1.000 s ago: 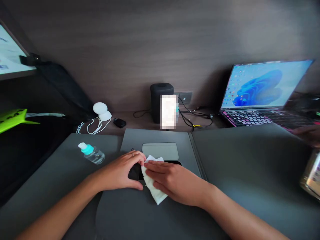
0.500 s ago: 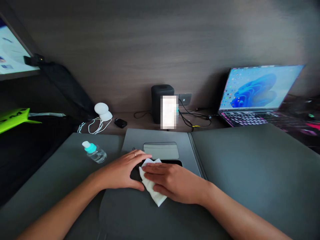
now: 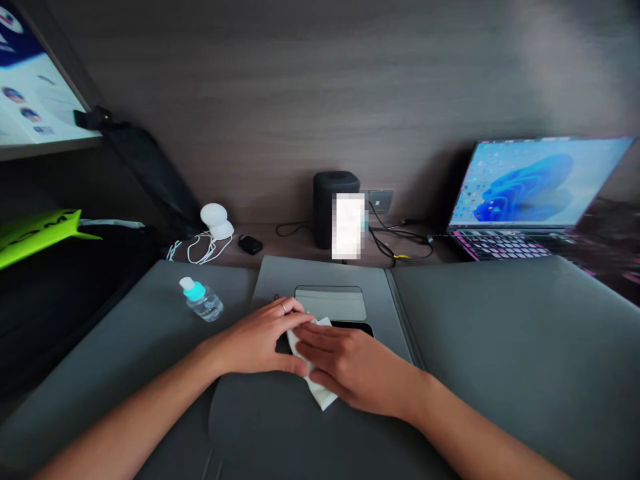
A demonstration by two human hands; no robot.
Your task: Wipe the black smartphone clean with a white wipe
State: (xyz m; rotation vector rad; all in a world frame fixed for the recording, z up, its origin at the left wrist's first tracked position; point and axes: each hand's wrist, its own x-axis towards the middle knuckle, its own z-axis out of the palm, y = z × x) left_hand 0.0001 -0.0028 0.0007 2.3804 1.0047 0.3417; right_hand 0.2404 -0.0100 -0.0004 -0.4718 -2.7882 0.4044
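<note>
L hand (image 3: pixel 245 347) curving wide, closing in; thumb now overlapping white cloth (image 3: pixel 323 396), leaving less edge exposed. R hand (image 3: pixel 360 370) pressing cloth over blk phone (image 3: pixel 359 327), lying on gray mat (image 3: pixel 280 275); R grip unclear, can't tell.

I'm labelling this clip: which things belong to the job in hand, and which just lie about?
In the job:
white cloth, under the right hand
dark flat device, partly covered
pale rounded panel, probably
clear bottle, probably

Lying about:
laptop
black tower
white corded gadget
small black object
</note>
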